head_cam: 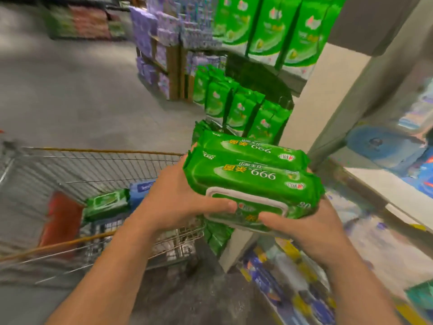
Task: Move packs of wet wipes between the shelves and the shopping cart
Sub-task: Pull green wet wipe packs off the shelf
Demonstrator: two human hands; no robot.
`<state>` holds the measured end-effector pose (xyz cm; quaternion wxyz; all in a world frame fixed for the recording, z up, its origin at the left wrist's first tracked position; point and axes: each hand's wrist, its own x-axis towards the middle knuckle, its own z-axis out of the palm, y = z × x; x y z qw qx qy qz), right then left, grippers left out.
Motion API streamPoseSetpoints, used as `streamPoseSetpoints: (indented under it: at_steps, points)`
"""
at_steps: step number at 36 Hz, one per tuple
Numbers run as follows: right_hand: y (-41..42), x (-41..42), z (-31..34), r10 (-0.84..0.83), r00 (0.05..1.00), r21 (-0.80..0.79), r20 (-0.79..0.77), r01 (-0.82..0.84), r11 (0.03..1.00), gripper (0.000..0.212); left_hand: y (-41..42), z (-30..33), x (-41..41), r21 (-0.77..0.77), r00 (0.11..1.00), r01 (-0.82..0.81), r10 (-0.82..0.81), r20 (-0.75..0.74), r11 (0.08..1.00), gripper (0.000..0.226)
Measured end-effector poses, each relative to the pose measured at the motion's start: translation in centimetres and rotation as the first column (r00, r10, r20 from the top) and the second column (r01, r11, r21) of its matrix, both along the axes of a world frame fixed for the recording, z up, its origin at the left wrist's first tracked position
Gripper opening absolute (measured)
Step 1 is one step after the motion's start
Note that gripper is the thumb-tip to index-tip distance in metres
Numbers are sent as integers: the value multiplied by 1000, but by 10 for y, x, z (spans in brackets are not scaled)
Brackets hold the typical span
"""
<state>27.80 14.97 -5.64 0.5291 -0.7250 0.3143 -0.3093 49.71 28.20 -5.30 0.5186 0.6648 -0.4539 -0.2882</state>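
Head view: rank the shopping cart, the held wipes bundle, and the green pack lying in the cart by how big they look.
1. Cart, largest in the picture.
2. Held bundle, gripped by the left hand and the right hand; its nearness to the camera inflates it.
3. Pack in cart, smallest, but farther away.

Gripped between left hand (178, 195) and right hand (309, 228): stacked packs (250, 181). Left of grip, shopping cart (93, 160), one pack (106, 202) inside. Behind grip, shelves (290, 76) with more packs.
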Motion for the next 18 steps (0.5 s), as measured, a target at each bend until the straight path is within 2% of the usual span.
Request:
streamPoseSetpoints:
  at_steps: [5, 6, 9, 13, 18]
  points:
    - [22, 61, -5, 139, 990, 33, -11, -138, 990, 109, 48, -8, 39, 8, 988, -142, 142, -52, 990, 76]
    - [26, 72, -6, 154, 988, 34, -30, -153, 988, 106, 56, -11, 47, 12, 984, -163, 163, -76, 987, 76]
    - [35, 108, -7, 201, 977, 51, -73, -198, 979, 78, 76, -19, 70, 29, 968, -220, 222, -113, 975, 73]
    - [43, 154, -14, 304, 941, 59, -148, -299, 953, 60, 98, -30, 99, 55, 936, -332, 336, -102, 942, 72]
    - [48, 214, -27, 403, 893, 74, -200, -396, 915, 55, 115, -41, 140, 146, 904, -392, 409, -120, 908, 66]
